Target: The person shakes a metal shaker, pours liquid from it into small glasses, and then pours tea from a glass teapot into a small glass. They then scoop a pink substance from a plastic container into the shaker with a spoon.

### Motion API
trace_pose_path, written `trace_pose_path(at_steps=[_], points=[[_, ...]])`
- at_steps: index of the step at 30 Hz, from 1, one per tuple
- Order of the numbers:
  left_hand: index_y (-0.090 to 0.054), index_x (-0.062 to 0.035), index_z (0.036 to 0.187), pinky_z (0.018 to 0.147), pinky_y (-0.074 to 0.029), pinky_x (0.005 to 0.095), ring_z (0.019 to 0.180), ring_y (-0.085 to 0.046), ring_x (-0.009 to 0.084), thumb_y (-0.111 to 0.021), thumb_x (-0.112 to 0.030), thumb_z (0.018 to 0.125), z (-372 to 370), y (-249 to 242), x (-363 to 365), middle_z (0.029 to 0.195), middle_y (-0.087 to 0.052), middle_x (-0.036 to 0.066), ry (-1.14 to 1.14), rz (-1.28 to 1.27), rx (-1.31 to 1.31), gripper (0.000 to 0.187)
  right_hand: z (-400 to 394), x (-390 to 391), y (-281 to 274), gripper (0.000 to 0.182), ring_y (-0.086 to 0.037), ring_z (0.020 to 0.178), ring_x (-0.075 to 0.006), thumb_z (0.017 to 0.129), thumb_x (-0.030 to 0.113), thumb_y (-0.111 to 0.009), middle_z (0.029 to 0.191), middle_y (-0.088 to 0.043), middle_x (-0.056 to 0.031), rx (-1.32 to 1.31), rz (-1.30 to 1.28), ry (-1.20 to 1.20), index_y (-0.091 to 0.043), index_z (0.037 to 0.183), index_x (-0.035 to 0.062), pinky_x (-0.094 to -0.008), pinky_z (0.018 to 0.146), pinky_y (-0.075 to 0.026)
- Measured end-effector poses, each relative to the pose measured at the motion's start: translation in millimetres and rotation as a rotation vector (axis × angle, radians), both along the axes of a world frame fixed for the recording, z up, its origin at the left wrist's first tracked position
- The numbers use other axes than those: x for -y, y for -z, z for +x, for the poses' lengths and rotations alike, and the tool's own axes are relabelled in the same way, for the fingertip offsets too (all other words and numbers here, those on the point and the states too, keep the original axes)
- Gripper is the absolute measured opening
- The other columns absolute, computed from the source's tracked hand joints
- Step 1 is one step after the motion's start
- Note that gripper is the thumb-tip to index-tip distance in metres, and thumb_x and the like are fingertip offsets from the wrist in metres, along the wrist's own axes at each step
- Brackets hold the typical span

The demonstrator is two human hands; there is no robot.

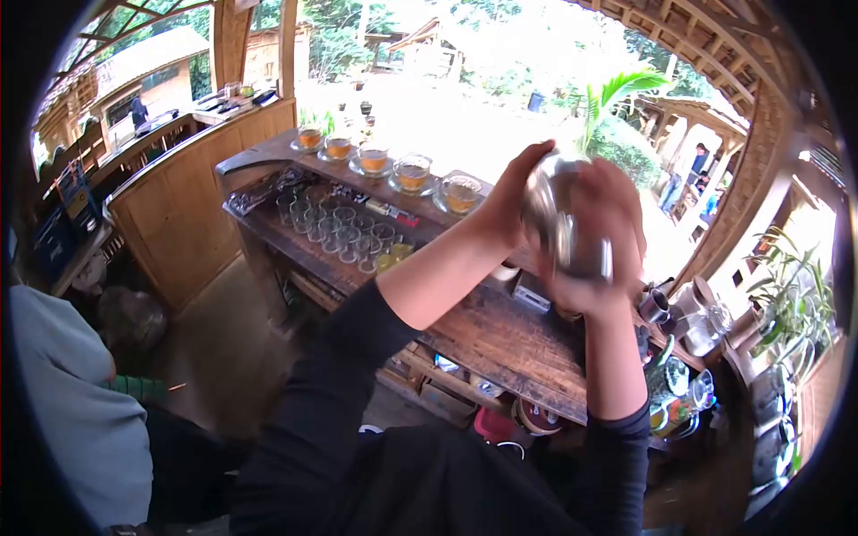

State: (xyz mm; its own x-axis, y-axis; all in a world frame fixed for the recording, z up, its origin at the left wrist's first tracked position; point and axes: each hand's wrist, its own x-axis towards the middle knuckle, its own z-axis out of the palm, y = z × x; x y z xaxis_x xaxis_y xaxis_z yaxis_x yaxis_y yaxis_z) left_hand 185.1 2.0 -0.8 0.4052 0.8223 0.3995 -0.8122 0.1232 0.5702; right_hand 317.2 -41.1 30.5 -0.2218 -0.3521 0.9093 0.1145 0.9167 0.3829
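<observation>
Both of my hands are raised above the right part of the wooden counter, around a shiny metal container (pixel 565 219) that is blurred by motion. My left hand (pixel 527 192) is closed on its left side, and my right hand (pixel 612 232) wraps round its right side and underside. Beyond my left forearm, a row of glass cups with amber liquid (pixel 412 173) stands on saucers along the raised ledge. Several empty glasses (pixel 340 234) are grouped on the lower counter (pixel 509 344).
A person in a grey shirt (pixel 76 402) is at the left edge. Jars (pixel 706 326) and glass pitchers (pixel 684 397) stand at the right, near potted plants (pixel 795 286). A wooden partition (pixel 192 201) rises at the left. Another person (pixel 697 165) is outside.
</observation>
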Motion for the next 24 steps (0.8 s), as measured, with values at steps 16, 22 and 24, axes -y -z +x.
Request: trace_pose_path(at_steps=[16,22,24], points=[[-0.054,-0.0092,0.117,0.089,-0.048,0.0464,0.107,-0.057,0.0235,-0.038,-0.039,0.092,-155.9,79.9,12.5,0.116,-0.059,0.011,-0.528,-0.587,0.012,0.042,-151.9,-40.9,79.9,0.037,-0.065,0.088,-0.0224,0.073,0.018,-0.076,0.094,-0.066,-0.0123,0.005,-1.033,-0.401,-0.062,0.103,0.0021,-0.0353,0.077,-0.052],[-0.044,0.0013,0.126,0.086,-0.054,0.0395,0.113,-0.055,0.032,-0.046,-0.036,0.096,-160.7,49.8,116.8,0.121,-0.052,0.02,-0.169,-0.178,0.152,0.048,-151.1,60.8,48.1,0.026,-0.062,0.098,-0.0206,0.064,0.016,-0.068,0.099,-0.063,-0.0061,0.294,-0.105,-0.301,-0.066,0.09,0.0113,-0.0407,0.079,-0.049],[-0.03,-0.0018,0.139,0.087,-0.053,0.046,0.116,-0.051,0.0406,-0.054,-0.044,0.09,-167.7,56.2,132.0,0.129,-0.047,0.022,-0.163,0.289,0.151,0.07,-156.7,84.3,49.4,0.019,-0.062,0.097,-0.0174,0.069,0.014,-0.066,0.097,-0.064,-0.0016,0.289,0.048,-0.426,-0.065,0.088,0.0125,-0.0394,0.077,-0.05]])
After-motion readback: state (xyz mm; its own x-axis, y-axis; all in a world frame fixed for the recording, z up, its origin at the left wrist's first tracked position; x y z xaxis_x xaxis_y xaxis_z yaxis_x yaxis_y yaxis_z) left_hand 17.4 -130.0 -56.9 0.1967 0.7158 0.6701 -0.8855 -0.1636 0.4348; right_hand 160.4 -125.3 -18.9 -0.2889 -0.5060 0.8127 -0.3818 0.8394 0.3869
